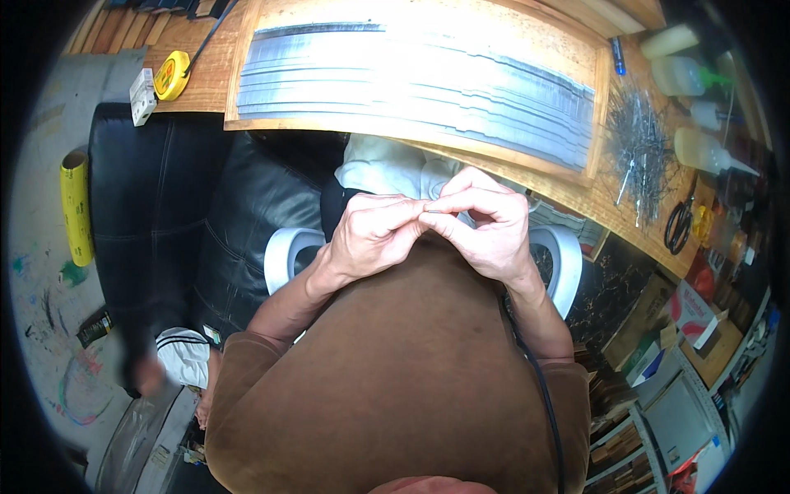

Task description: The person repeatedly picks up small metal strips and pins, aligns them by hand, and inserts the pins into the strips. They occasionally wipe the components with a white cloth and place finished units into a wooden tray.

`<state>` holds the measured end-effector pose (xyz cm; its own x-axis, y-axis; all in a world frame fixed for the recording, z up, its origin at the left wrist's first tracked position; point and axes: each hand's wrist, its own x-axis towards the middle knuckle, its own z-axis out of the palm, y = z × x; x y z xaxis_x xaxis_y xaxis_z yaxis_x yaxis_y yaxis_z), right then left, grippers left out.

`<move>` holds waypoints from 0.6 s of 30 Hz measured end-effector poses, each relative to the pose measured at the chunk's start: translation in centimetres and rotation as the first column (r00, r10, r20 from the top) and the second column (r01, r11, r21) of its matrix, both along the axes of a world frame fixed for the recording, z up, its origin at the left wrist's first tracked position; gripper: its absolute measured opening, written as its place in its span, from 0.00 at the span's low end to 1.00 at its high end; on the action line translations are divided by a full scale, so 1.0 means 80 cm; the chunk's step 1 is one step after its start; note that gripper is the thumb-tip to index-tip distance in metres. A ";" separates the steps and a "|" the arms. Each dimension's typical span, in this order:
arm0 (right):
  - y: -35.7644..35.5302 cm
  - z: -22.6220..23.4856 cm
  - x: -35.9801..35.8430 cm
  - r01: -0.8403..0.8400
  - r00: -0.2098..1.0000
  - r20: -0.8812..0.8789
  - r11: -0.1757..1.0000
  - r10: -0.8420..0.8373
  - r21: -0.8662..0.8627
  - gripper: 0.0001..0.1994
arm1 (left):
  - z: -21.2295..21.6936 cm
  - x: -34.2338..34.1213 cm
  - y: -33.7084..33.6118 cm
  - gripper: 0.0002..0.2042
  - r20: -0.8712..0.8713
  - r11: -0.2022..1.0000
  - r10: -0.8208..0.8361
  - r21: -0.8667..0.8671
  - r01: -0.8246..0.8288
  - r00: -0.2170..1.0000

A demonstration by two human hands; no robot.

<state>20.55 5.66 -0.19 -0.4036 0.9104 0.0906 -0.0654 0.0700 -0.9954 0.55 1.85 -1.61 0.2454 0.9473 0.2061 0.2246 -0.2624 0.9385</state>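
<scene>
My left hand and my right hand meet in front of my chest, below the edge of a wooden workbench. Their fingertips pinch a small thin metal piece between them; it is too small to tell its shape. On a wooden board just beyond the hands lie several long grey metal strips, stacked side by side. A heap of thin metal pins lies on the bench to the right.
Black-handled scissors and plastic squeeze bottles are at the bench's right end. A yellow tape measure sits at the left corner. A black leather seat, a yellow roll and a white stool are below.
</scene>
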 end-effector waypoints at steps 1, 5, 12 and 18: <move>0.000 0.000 0.000 0.002 1.000 -0.001 1.000 -0.002 0.003 0.08 | 0.001 -0.001 0.001 0.09 -0.005 1.000 -0.013 0.006 0.013 1.000; 0.000 -0.001 0.000 0.002 1.000 -0.002 1.000 -0.002 0.010 0.08 | 0.002 -0.001 0.001 0.10 -0.010 1.000 -0.022 0.008 0.022 1.000; 0.000 0.001 0.001 -0.001 1.000 0.000 1.000 0.001 0.007 0.07 | 0.004 0.002 -0.002 0.08 -0.005 0.999 0.004 -0.037 -0.004 1.000; -0.007 -0.001 -0.001 0.058 0.998 0.030 0.997 -0.056 -0.046 0.05 | 0.020 -0.004 0.000 0.08 0.117 0.938 -0.069 -0.331 0.105 0.991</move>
<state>20.50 5.08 -0.26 -0.3527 0.9350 0.0364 -0.0343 0.0259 -0.9991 0.27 1.87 0.02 0.3244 0.9415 -0.0916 0.1140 0.0572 0.9918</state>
